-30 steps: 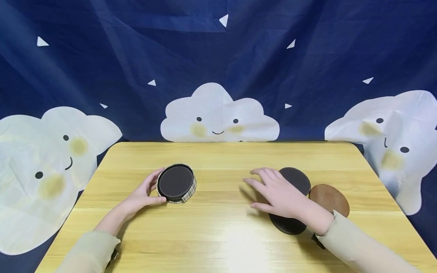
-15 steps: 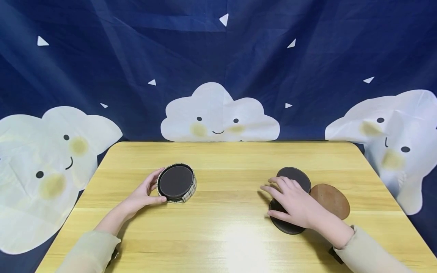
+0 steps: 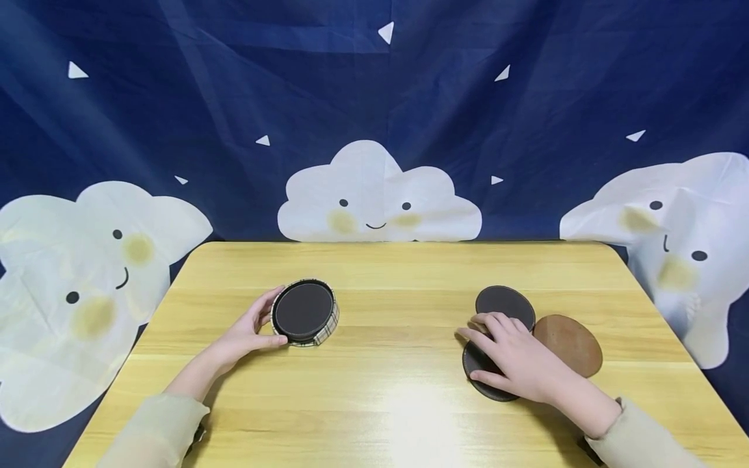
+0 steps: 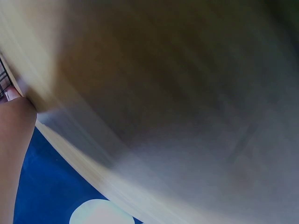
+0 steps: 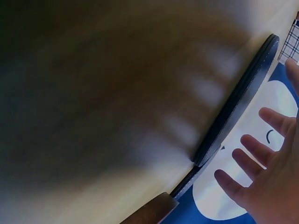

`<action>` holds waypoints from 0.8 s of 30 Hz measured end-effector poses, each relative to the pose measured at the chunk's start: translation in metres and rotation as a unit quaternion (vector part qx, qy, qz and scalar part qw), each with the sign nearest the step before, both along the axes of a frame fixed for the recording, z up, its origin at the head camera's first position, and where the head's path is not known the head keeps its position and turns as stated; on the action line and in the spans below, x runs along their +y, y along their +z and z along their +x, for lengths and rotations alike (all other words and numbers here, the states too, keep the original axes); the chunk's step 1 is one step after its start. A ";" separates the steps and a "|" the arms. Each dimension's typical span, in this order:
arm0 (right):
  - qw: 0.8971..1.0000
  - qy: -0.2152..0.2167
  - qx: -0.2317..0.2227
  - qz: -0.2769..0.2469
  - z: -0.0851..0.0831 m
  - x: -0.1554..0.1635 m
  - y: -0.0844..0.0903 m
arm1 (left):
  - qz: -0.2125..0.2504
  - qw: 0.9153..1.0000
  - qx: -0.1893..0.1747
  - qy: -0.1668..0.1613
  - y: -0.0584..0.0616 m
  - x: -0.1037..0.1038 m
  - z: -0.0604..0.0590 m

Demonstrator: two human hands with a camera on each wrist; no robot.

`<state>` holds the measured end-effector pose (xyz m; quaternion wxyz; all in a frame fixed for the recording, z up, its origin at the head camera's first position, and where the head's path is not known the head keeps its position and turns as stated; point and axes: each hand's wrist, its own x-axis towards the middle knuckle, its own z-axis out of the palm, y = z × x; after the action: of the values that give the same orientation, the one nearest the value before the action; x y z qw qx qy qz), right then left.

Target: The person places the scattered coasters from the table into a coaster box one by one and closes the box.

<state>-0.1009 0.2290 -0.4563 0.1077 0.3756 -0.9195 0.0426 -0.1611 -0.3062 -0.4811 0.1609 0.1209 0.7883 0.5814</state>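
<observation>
My left hand [image 3: 242,335] grips a round plaid-sided coaster holder [image 3: 328,327] on the left of the table, thumb at its near side and fingers behind. A black round coaster [image 3: 303,311] lies inside it. On the right, my right hand [image 3: 517,364] hovers with spread fingers over a near black coaster [image 3: 476,361], hiding part of it. The right wrist view shows those fingers apart from the black coaster [image 5: 245,100], whose edge looks layered. Beyond the hand lies a far black coaster [image 3: 504,303]. A brown coaster [image 3: 570,344] sits right of both.
The wooden table [image 3: 386,292] has rounded far corners. Behind it hangs a dark blue cloth [image 3: 328,84] printed with white clouds. Bare tabletop separates the holder from the loose coasters.
My right hand has moved right and slightly toward me, from the left of the loose coasters to over the near black one. The left hand keeps its grip on the coaster holder.
</observation>
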 end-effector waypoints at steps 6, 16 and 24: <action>1.000 -0.006 -0.008 -0.005 0.006 0.005 -0.003 | 0.012 1.000 0.010 -0.003 -0.001 0.001 -0.001; 1.000 -0.018 -0.016 0.004 0.014 0.010 -0.005 | 0.006 1.000 0.005 -0.002 -0.001 0.000 -0.001; 1.000 -0.019 -0.006 0.008 0.017 0.010 -0.006 | 0.007 1.000 0.007 -0.001 0.000 0.001 -0.001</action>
<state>-0.0842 0.2393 -0.4622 0.0996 0.3590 -0.9273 0.0352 -0.1618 -0.3050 -0.4811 0.1551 0.1266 0.7852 0.5860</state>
